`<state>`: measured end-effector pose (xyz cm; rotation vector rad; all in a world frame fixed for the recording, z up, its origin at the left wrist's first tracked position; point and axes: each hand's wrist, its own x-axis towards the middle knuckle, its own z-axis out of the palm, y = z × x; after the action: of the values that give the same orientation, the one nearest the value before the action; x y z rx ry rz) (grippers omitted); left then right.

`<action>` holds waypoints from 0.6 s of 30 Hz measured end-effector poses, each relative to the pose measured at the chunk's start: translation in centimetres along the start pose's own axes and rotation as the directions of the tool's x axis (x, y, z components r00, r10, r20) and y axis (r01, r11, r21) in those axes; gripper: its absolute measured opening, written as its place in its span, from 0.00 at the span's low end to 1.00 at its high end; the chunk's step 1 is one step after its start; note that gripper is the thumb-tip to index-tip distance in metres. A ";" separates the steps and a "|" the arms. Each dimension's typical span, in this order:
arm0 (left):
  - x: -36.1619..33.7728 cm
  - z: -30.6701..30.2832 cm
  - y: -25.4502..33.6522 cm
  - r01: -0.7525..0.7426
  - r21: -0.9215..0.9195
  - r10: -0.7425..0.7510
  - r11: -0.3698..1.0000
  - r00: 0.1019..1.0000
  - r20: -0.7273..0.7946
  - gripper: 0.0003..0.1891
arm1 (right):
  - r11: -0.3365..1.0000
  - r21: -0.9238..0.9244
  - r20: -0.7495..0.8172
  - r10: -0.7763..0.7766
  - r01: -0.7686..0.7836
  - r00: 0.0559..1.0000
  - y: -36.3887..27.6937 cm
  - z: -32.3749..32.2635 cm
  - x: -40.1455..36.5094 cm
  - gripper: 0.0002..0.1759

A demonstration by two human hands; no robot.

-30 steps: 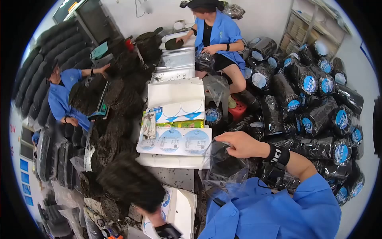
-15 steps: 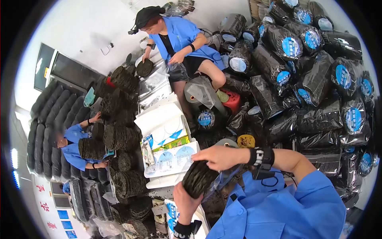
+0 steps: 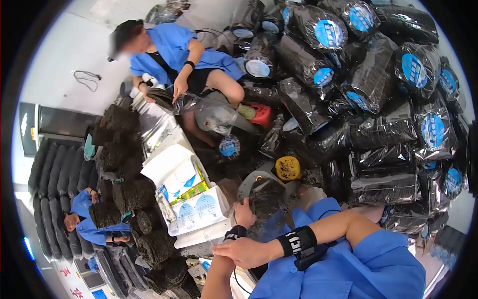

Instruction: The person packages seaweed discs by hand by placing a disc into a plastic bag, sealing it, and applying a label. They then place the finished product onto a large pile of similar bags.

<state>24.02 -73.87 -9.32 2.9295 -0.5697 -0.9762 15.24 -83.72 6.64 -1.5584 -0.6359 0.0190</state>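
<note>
Your left hand [image 3: 244, 212] clasps the seaweed stack [image 3: 266, 199]; your right hand's [image 3: 244, 251] hold can't be told. Label sheets [image 3: 199, 209] cover the table [image 3: 195, 240] to the left.

No words or numbers can be read. Round blue labels [image 3: 328, 32] on the black bagged rolls carry print too small to make out. White letters on the wrist strap [image 3: 298, 242] behind the right hand [image 3: 244, 251], blue-printed label sheets [image 3: 199, 212] and red wall characters [image 3: 64, 271] are illegible.
</note>
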 end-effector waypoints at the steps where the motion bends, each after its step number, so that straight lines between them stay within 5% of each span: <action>1: 0.8 0.8 -1.1 -0.036 -0.117 0.037 0.993 0.999 0.008 0.41 | 1.000 0.005 -0.007 0.015 -0.015 1.000 0.0 0.0 0.0 0.38; 3: 2.4 2.3 -2.1 -0.130 -0.198 0.131 0.972 0.991 -0.007 0.41 | 0.996 0.082 0.001 0.023 -0.023 1.000 0.0 -0.1 0.2 0.37; 5: 2.5 2.8 -1.6 -0.176 -0.190 0.141 0.966 0.973 -0.182 0.42 | 0.998 0.066 -0.010 0.019 -0.019 1.000 0.1 0.2 0.2 0.36; 7: 1.8 3.3 -1.2 -0.165 -0.036 0.155 0.986 0.968 -0.196 0.42 | 0.978 0.209 -0.037 0.007 0.001 0.999 0.1 0.5 0.2 0.33; 9: 0.1 1.3 1.5 0.061 0.092 -0.048 0.994 0.989 -0.138 0.42 | 0.977 0.213 -0.041 0.012 -0.003 0.999 0.1 -0.1 0.1 0.32; 11: 0.8 4.7 -0.8 0.124 0.115 -0.117 0.986 0.991 -0.071 0.43 | 0.943 0.299 -0.009 0.153 -0.143 0.988 -0.1 -1.1 -0.2 0.33; 13: 1.3 8.9 -3.5 0.208 0.046 -0.212 0.977 0.928 0.305 0.35 | 0.935 0.314 0.013 0.169 -0.165 0.985 -1.1 -2.1 0.5 0.34; 17: 1.6 10.9 -4.0 0.126 -0.214 -0.025 0.969 0.907 0.420 0.29 | 0.959 0.272 0.111 0.055 -0.084 0.992 -0.5 -2.1 1.0 0.34; 18: 1.8 11.0 -4.0 0.092 -0.248 0.021 0.964 0.908 0.419 0.28 | 0.942 0.288 0.103 0.148 -0.172 0.984 -0.2 -2.3 0.6 0.34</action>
<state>20.30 -69.52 -19.74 2.5113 -0.3520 -1.5697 16.51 -85.60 7.33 -1.3187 -0.5404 0.2891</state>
